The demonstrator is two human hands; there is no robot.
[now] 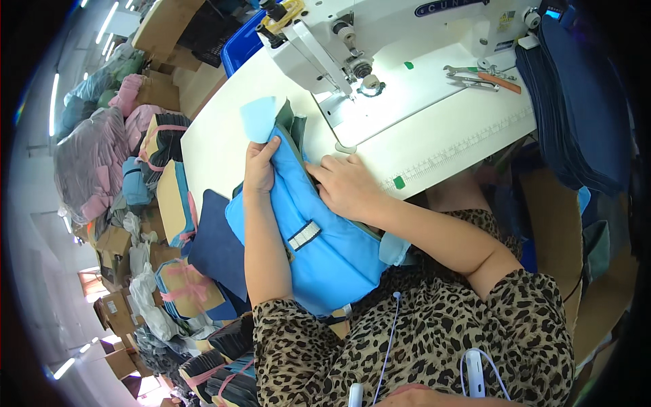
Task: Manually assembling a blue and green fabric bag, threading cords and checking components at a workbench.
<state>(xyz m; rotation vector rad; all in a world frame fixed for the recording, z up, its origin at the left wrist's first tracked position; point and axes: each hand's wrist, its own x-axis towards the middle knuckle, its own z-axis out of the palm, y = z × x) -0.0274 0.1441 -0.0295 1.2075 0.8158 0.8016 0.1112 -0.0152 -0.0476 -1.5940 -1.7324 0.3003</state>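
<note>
A bright blue fabric piece (325,251) with a dark green lining and a small grey reflective strip lies across the front edge of the white sewing table (434,136) and hangs down toward my lap. My left hand (260,168) grips its upper left edge, just below a pale blue flap (258,117). My right hand (346,184) presses flat on the fabric's upper right part, fingers pointing left. The white sewing machine (352,47) stands behind, its needle area (369,85) a short way beyond both hands.
Scissors and an orange-handled tool (481,76) lie on the table at the back right. A stack of dark navy fabric pieces (583,102) sits at the right. Bundles of tied fabric pieces (183,285) and cardboard boxes crowd the floor on the left. A blue bin (241,47) stands behind the table.
</note>
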